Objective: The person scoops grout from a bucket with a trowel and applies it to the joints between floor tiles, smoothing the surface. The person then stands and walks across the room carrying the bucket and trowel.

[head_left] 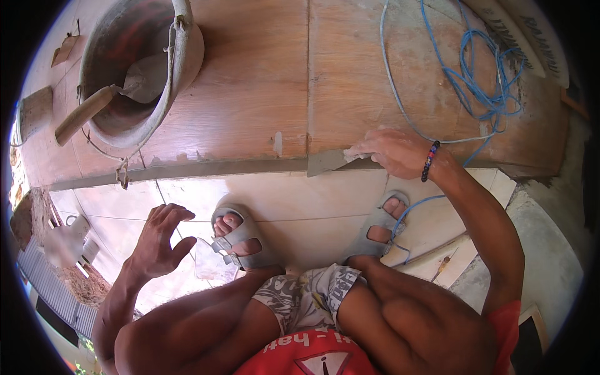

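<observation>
My right hand (400,153) is closed on a flat grey scraper (326,162), its fingertips dusted with pale powder or paste. The blade lies against the front edge of the wood-patterned tiled step (250,112), over a grey strip of mortar (231,167) along that edge. My left hand (161,240) hangs in the air above the white floor tiles (281,194), fingers apart and holding nothing. Up at the left on the step stands a mortar-stained bucket (194,56). Inside it rests a trowel with a wooden handle (87,114), which leans out over the rim.
A blue cord (465,81) lies coiled on the step at the right and runs down past my right foot. Printed sacks (531,37) stand at the far right. My sandalled feet (240,237) are on the white tiles. A white mug (78,228) sits at the left.
</observation>
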Motion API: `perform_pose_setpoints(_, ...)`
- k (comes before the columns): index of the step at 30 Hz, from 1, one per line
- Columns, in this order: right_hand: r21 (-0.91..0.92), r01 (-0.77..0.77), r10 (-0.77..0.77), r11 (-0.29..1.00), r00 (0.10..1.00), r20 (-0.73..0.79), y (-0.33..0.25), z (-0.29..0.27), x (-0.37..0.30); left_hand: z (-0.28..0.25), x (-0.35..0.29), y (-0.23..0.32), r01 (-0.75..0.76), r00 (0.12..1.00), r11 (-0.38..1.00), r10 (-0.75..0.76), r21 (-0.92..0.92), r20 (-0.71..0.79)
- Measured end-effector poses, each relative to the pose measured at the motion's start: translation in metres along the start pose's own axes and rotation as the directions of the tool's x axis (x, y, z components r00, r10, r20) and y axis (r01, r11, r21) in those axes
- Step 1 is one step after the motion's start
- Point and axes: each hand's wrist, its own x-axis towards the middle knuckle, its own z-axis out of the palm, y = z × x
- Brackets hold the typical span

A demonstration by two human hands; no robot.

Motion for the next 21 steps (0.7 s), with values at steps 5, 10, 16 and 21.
perform_pose_setpoints(5, 0.027, 0.052, -0.050, 0.998, 0.998, -0.047, 0.037, 0.009, -0.023, 0.024, 0.003, 0.015, -0.043, 0.999, 0.999, 0.043, -0.004, 0.031)
perform_pose_setpoints(10, 0.054, -0.043, 0.047, 0.998, 0.996, -0.076, 0.060, 0.015, -0.063, 0.031, 0.004, 0.013, -0.040, 0.995, 0.999, 0.042, -0.022, 0.094)
perform_pose_setpoints(16, -0.015, -0.202, 0.200, 0.979, 0.978, -0.061, 0.096, 0.027, -0.120, 0.029, 0.015, 0.013, -0.047, 0.992, 0.998, 0.051, -0.035, 0.112)
perform_pose_setpoints(21, -0.067, -0.342, 0.345, 0.937, 0.938, 0.036, 0.092, 0.034, -0.153, 0.028, 0.024, 0.017, -0.067, 0.988, 0.997, 0.071, -0.034, 0.138)
